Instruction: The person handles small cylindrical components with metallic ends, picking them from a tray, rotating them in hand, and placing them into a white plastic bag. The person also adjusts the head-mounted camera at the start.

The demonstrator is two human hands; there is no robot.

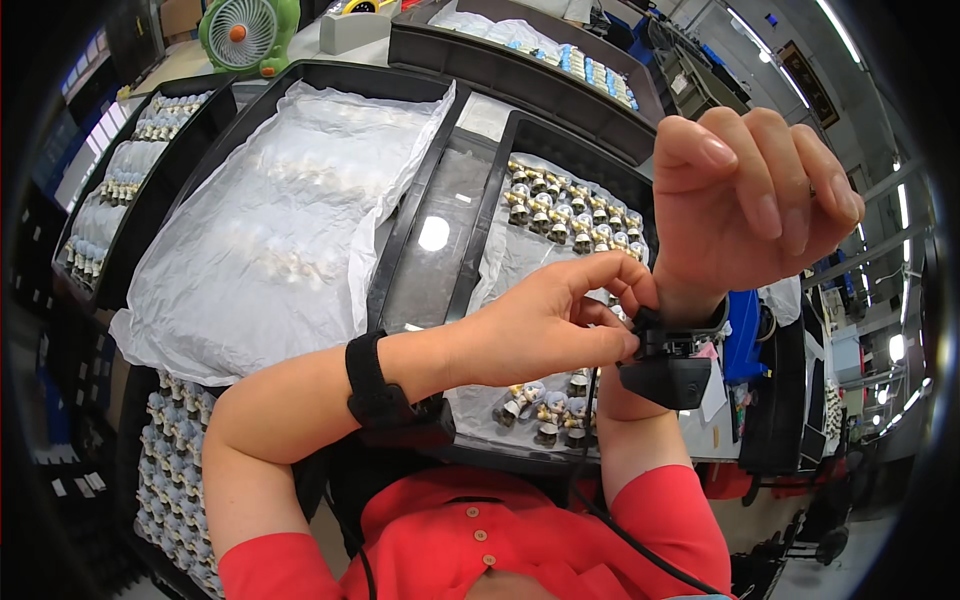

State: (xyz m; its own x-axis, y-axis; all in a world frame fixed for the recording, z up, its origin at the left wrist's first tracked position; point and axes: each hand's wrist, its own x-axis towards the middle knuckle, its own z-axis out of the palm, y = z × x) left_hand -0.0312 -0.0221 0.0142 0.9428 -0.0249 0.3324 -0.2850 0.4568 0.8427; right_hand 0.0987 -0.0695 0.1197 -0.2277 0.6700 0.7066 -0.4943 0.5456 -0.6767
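Observation:
My left hand (560, 315) reaches across to my right wrist. Its thumb and fingers pinch the edge of a black wrist strap (648, 322) that carries a boxy black device (672, 378). My right hand (757, 185) is raised at the upper right, fingers curled in, with nothing visible in them. Another black strap (372, 378) with a dark device circles my left wrist. Beneath my hands stands a black tray (500, 185) of small painted figurines (560, 215), some at its far end and others (550, 412) at the near end; my left hand hides part of it.
White paper (270, 220) covers a large black tray to the left. More figurine trays stand at the far left (125, 175), lower left (170, 470) and back (520, 85). A green fan (245, 35) sits at the back left. Thin black cables (590, 450) hang from the wrist devices.

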